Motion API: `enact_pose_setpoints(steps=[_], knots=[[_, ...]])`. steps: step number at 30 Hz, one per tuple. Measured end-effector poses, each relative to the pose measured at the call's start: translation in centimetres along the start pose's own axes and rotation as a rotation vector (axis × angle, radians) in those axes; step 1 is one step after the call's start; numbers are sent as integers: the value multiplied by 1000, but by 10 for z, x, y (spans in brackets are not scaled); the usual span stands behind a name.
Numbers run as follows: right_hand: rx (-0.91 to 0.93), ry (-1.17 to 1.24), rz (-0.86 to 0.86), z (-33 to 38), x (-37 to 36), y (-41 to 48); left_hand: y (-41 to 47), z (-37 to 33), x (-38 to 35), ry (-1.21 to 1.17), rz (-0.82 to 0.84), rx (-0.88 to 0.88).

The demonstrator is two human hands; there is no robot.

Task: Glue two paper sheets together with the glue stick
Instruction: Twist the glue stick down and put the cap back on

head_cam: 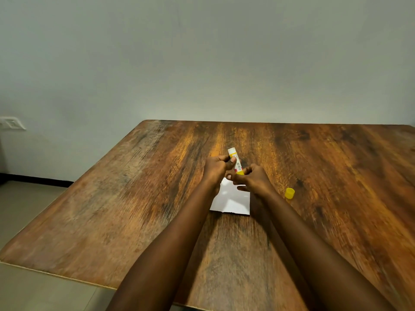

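Observation:
Both hands hold an uncapped glue stick (236,162) above the table, its white tip pointing up and away. My left hand (216,169) grips the upper part of the tube. My right hand (251,179) pinches the yellow base between fingers and thumb. White paper (232,202) lies flat on the wooden table (134,198) just below the hands, partly hidden by my wrists; I cannot tell whether it is one sheet or two. The yellow cap (290,193) lies on the table to the right of my right hand.
The table's far edge meets a plain wall. Its left edge runs diagonally, with tiled floor (27,203) beyond it. A wall socket (12,123) is at the far left.

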State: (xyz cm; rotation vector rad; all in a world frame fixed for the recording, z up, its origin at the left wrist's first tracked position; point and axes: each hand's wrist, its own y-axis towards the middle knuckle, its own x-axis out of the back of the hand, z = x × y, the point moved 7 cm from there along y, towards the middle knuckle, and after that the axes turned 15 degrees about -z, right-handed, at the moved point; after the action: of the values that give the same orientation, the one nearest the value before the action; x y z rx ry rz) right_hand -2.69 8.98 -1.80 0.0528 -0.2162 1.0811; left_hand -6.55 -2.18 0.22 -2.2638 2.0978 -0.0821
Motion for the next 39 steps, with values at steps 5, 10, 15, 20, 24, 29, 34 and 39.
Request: enact_pose_setpoints(steps=[5,10,15,20,24,29,34,39], knots=[[-228,221,256,-12,-7,0,2,3,6,-23,-5,32],[-139,138,219,-4,-1,0,1,3,9,-21,-11,24],[-1,-19,-2,4,3,-1,-2,1,4,-13,-9,7],[-141,146,210,1,-3,-10,-1,0,8,-45,-28,26],[-239,254,273,-3,3,-12,1,-2,9,-29,-40,13],[-96,96,139,6,13,-10,-5,-4,7,-7,-31,-25],[-12,83,-16,11,16,-13,-10,-10,3,24,-23,-60],[-201,267,244,7,8,-19,-9,-12,8,-1,-30,-33]])
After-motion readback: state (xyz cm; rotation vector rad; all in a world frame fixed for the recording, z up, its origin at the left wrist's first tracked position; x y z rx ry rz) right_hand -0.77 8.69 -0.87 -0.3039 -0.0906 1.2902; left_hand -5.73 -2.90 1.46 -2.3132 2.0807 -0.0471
